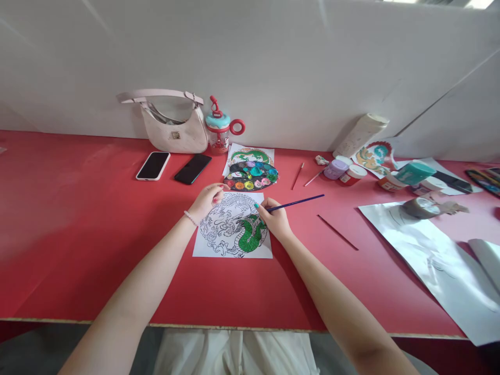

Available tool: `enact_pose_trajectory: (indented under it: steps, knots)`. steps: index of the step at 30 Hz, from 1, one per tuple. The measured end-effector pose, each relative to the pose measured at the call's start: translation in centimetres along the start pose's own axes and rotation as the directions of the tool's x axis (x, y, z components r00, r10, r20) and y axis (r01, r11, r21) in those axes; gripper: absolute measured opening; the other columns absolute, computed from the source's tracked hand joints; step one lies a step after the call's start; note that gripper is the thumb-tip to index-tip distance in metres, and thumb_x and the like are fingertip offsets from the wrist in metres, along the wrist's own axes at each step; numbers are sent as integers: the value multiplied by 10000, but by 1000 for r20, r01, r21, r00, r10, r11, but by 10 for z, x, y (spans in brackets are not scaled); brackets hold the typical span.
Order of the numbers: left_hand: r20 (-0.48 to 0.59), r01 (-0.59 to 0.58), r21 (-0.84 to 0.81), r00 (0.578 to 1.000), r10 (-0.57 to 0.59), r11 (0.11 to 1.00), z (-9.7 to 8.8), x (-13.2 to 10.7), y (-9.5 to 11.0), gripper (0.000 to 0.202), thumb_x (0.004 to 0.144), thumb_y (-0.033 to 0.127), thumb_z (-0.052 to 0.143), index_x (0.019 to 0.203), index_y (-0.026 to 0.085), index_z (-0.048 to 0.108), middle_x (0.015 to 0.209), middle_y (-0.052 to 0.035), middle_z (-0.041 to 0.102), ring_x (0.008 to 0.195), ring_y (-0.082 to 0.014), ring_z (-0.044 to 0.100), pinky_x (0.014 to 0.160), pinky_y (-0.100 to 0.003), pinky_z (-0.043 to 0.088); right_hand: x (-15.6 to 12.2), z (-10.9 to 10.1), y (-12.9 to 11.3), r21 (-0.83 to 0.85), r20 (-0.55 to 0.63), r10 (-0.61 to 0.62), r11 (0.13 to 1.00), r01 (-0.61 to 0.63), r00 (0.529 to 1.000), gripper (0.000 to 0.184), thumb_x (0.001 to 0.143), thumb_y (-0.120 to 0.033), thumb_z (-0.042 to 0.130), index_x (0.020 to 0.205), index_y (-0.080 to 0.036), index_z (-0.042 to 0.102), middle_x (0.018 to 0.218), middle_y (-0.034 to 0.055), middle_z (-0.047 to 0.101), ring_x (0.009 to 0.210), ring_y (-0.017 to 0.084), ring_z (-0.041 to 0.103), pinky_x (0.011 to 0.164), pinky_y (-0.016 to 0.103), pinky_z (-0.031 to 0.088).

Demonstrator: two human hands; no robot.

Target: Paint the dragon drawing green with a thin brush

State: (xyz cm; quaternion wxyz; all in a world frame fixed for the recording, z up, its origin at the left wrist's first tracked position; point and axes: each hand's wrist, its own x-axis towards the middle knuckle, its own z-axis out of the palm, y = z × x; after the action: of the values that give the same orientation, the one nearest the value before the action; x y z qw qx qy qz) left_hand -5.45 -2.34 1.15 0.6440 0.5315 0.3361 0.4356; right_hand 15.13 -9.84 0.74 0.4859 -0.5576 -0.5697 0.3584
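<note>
A white sheet with a line drawing of a dragon (pixel 219 229) lies on the red table; part of the dragon's body is painted green. My right hand (pixel 276 217) grips a paintbrush with a dark blue handle (pixel 299 201) over the sheet's right side, and the brush tip is hidden by the fingers. At the upper left edge of the sheet rests my left hand (pixel 209 202), its fingers curled in and nothing visible in them. Just beyond the sheet sits a paint palette (pixel 250 176) with several colours in its wells, partly covering a coloured dragon picture (pixel 233 152).
A white handbag (pixel 177 138), a lidded cup (pixel 219 133) and two phones (pixel 153 166) stand or lie at the back left. Rightward are loose brushes (pixel 338 232), paint jars (pixel 353 175), a white roll (pixel 361 134) and a large paper sheet (pixel 422 250). The table's front edge is near me.
</note>
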Motion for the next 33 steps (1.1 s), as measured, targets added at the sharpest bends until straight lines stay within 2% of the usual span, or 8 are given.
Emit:
enact_pose_trajectory:
  steps: [2, 5, 9, 14, 33]
  knots:
    - [10, 16, -135, 1000, -15, 991, -3, 2, -1, 165, 786, 268, 487, 781, 132, 581, 452, 91, 226, 426, -44, 217, 457, -198, 194, 1, 0, 2, -20, 1, -7, 1000, 7, 1000, 278, 752, -365, 553, 581, -194, 415, 467, -57, 394, 438, 65, 334, 441, 216, 271]
    - [38, 45, -194, 999, -39, 980, -5, 4, -2, 156, 791, 252, 493, 777, 129, 588, 446, 96, 205, 414, -40, 204, 449, -196, 187, 3, 1, 5, -28, 28, -27, 999, 27, 999, 285, 743, -367, 565, 585, -194, 403, 497, -53, 386, 461, 66, 329, 445, 216, 265]
    - [67, 31, -148, 998, -21, 989, -5, 4, -2, 177, 799, 258, 478, 763, 140, 605, 450, 90, 182, 414, -42, 196, 445, -204, 170, 3, 1, 6, -40, 59, -38, 998, 40, 998, 276, 742, -354, 568, 594, -196, 396, 506, -54, 377, 465, 66, 329, 448, 218, 259]
    - [130, 51, -12, 990, -49, 999, -4, 3, -1, 192, 791, 229, 459, 727, 157, 625, 444, 80, 171, 412, -48, 155, 446, -237, 131, 3, 1, 4, -93, 99, -55, 994, 65, 994, 264, 743, -324, 566, 591, -200, 389, 515, -52, 372, 475, 72, 336, 461, 224, 270]
    - [160, 12, 5, 987, -13, 1000, -6, 4, -3, 251, 821, 236, 432, 700, 165, 639, 448, 67, 184, 422, -49, 178, 463, -246, 151, 1, 3, 4, -183, 89, -71, 979, 86, 994, 270, 773, -270, 513, 561, -202, 359, 495, -51, 352, 467, 70, 309, 459, 221, 261]
